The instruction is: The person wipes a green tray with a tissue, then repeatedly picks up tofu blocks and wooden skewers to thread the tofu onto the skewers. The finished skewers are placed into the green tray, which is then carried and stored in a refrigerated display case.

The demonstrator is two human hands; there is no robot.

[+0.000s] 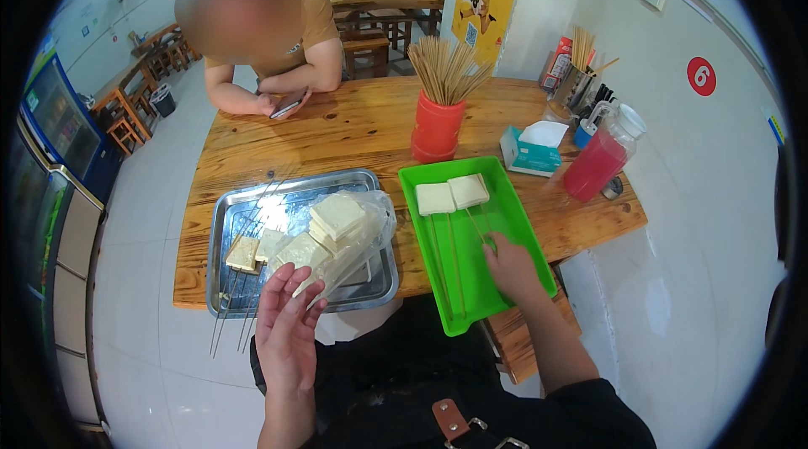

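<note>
My left hand (290, 323) is raised palm up at the near edge of a metal tray (386, 272), its fingers apart and nothing held. Just beyond it, square tofu slices (338, 217) lie stacked on a clear plastic bag (372, 222). Skewered tofu pieces (242, 253) rest at the tray's left, their thin skewers sticking out over the near rim. My right hand (510, 263) grips the bamboo skewers (475, 224) of a white tofu square (468, 191) in a green plastic tray (517, 203). Beside it lies another skewered square (435, 198).
A red container (438, 127) of bamboo skewers stands beyond the green tray on the wooden table (353, 127). To its right are a tissue box (531, 155), a pitcher of pink drink (600, 162) and a utensil holder (568, 90). A person (315, 26) leans on the far side with a phone.
</note>
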